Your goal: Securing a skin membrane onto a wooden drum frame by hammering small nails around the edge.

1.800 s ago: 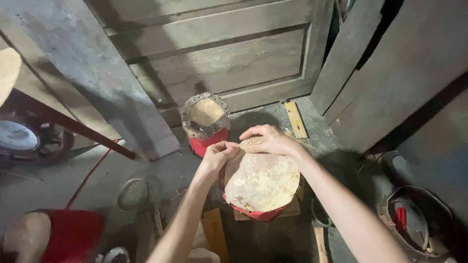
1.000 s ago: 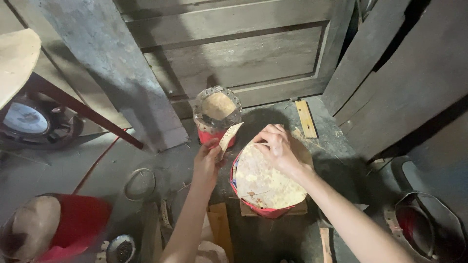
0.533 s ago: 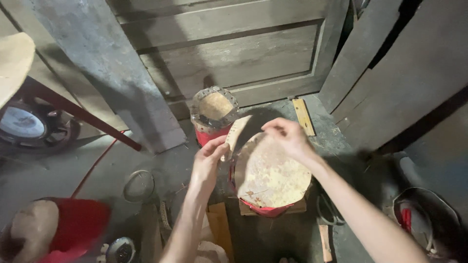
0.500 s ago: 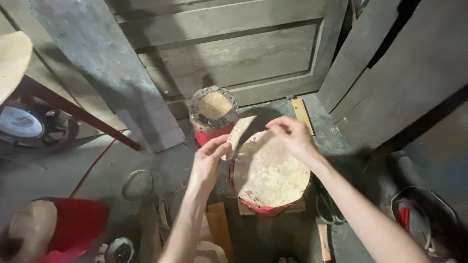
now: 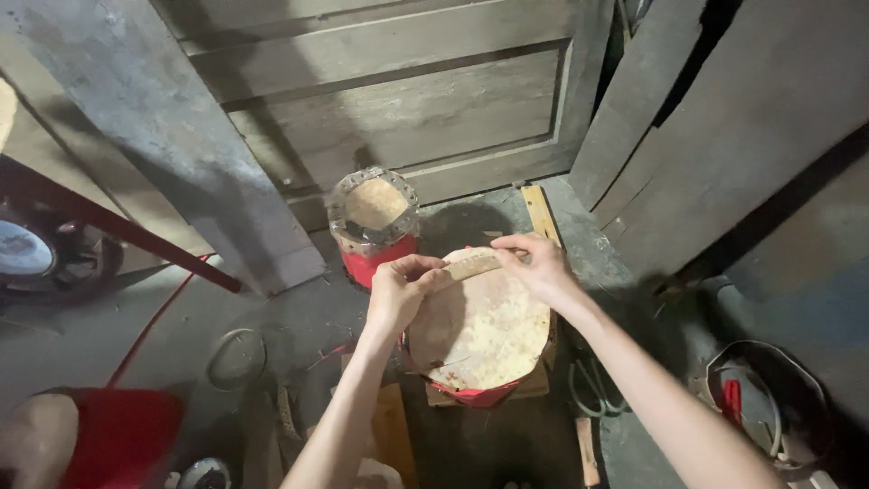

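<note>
Drum hide point(image 5: 480, 335), a pale, mottled round skin, lies stretched over the top of a red drum shell point(image 5: 475, 396) that stands on a small wooden block on the floor, just in front of a weathered wooden door point(image 5: 389, 100). Judging by how things lie, the skin already covers nearly the whole mouth of the shell and sits flat across the middle, while the far edge is lifted into a curled flap and not yet settled against the rim; the near rim shows red below the hide, so the edge work looks only partly done. Left hand point(image 5: 396, 294) has its fingers bunched together, pinching the curled far-left edge of the hide between thumb and fingertips. Right hand point(image 5: 536, 265) rests on the far-right edge, thumb and fingers closed on the same lifted strip, so both grips are pressed tight on the skin with no gap showing. Just beyond the hands stands a smaller red drum point(image 5: 373, 226), its skin already fitted with a ring of studs round the rim. A larger red drum point(image 5: 109, 439) sits at the lower left, well apart.
</note>
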